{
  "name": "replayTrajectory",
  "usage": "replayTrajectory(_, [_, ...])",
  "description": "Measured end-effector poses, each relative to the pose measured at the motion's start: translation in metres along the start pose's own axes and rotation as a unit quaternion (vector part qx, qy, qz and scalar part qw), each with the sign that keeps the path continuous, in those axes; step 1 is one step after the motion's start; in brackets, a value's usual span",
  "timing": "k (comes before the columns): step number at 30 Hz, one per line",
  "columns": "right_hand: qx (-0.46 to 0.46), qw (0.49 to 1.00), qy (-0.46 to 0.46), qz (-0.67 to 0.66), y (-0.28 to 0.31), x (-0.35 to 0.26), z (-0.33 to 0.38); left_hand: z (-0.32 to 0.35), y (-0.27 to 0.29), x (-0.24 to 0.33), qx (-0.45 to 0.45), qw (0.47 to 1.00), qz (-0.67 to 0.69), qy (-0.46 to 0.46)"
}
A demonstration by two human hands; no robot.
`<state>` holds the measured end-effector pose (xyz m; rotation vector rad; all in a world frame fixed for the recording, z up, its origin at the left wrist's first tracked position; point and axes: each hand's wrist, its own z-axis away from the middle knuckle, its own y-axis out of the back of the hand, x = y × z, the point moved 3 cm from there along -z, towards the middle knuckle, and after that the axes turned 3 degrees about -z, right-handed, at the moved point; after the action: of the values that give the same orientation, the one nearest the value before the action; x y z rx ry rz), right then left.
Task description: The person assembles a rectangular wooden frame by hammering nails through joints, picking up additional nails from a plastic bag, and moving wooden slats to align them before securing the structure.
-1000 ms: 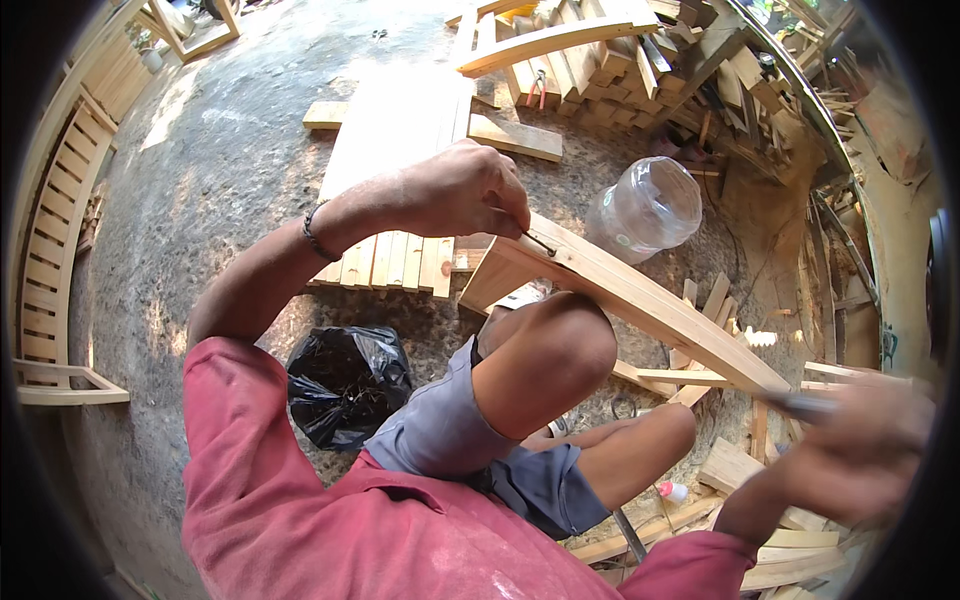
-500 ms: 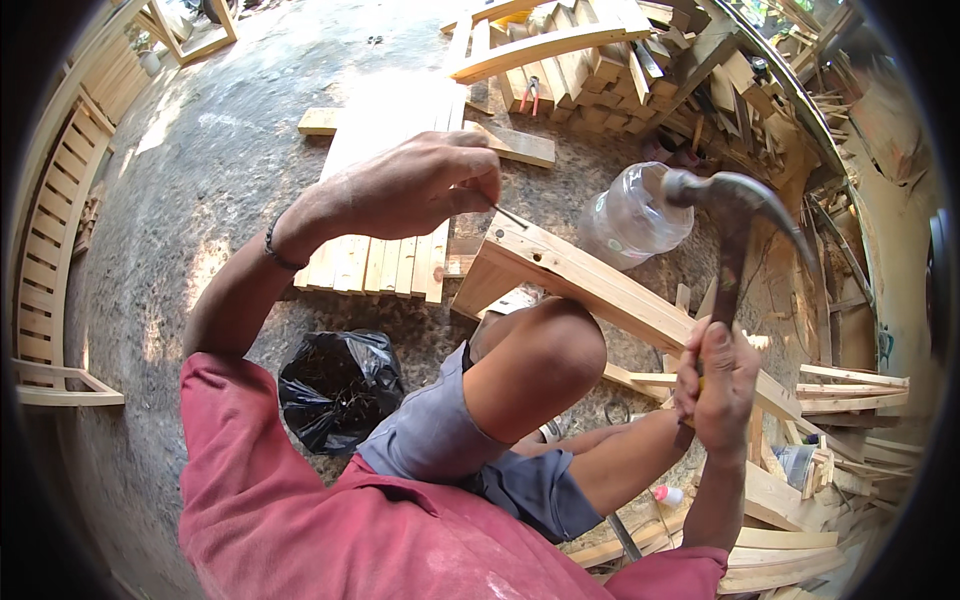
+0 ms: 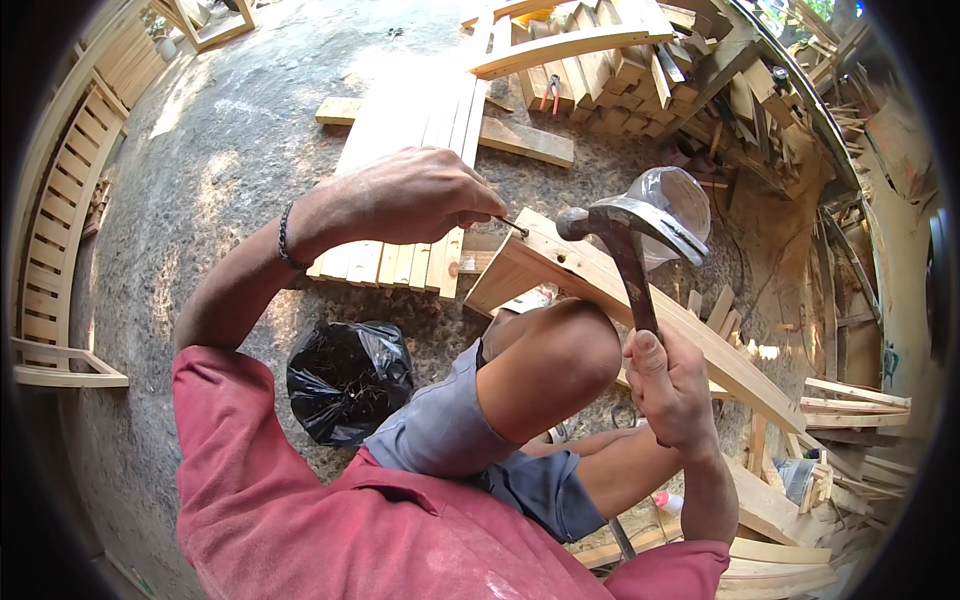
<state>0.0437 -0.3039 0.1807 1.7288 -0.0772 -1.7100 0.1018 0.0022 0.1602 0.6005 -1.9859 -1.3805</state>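
My left hand [image 3: 420, 195] is closed, its fingertips pinching a thin dark metal rod [image 3: 513, 226] that looks like a nail or a punch. The rod slants down to the near end of a pale wooden piece [image 3: 690, 330], which slopes across by my raised knee. A dark hole shows in the wood just beside it. In my right hand [image 3: 675, 385] is a claw hammer [image 3: 632, 260], gripped by its handle. Its head is raised over the wood, with the striking face toward my left hand; the claw overlaps a clear plastic bottle [image 3: 675, 190] behind.
A black plastic bag [image 3: 350, 385] sits open on the ground by my thigh. Pale planks [image 3: 400, 130] lie beyond my left hand. Stacked timber [image 3: 610, 90] fills the back, with red-handled pliers [image 3: 550, 92] on it. Wood offcuts [image 3: 780, 560] crowd the right; a slatted frame [image 3: 65, 200] stands left.
The hammer has come down and left, closer to my left hand. My left hand has turned and lowered slightly, bringing the rod's tip onto the wood. The whole view has shifted a little.
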Motion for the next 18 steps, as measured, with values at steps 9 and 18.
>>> replayTrajectory(9, [0.006, 0.993, 0.067, 0.092, -0.013, -0.016, -0.012, 0.000, -0.003, 0.003, 0.015, 0.995, -0.098, -0.025])
replayTrajectory(18, [0.075, 0.948, 0.224, 0.213, 0.015, -0.059, -0.016, -0.002, -0.004, 0.001, 0.028, 0.988, -0.130, -0.075])
